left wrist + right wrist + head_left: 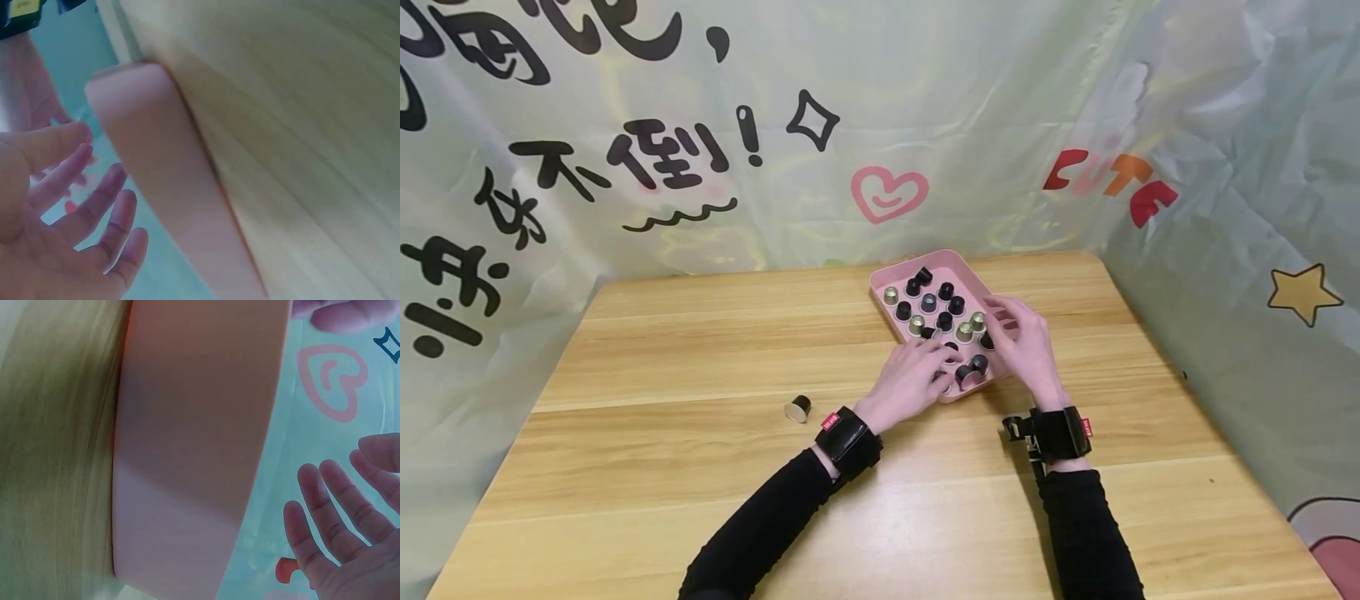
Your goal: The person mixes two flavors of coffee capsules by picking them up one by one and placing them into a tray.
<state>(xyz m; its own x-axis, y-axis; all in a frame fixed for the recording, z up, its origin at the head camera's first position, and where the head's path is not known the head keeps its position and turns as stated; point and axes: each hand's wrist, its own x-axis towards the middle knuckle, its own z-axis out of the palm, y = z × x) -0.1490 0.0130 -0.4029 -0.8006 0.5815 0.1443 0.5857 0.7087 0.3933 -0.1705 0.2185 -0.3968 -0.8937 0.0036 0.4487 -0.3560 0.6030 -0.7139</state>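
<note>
A pink tray point(880, 283) holds several coffee capsules, mostly black, with a few pale gold ones such as a gold capsule point(964, 332). My left hand point(910, 379) reaches over the tray's near left corner, its fingers above the capsules there. In the left wrist view the left hand's fingers point(94, 212) are spread and loosely bent beside the tray wall point(156, 144), with nothing seen between them. Over the right edge is my right hand point(1026, 342), thumb and forefinger beside the gold capsules. The right wrist view shows the right hand's fingers point(331, 519) loosely extended past the tray.
One black capsule point(801, 407) lies on its side on the wooden table point(700, 358), left of the left hand, its pale lid facing the near left. A printed cloth backdrop point(985, 167) stands behind the table and along its sides.
</note>
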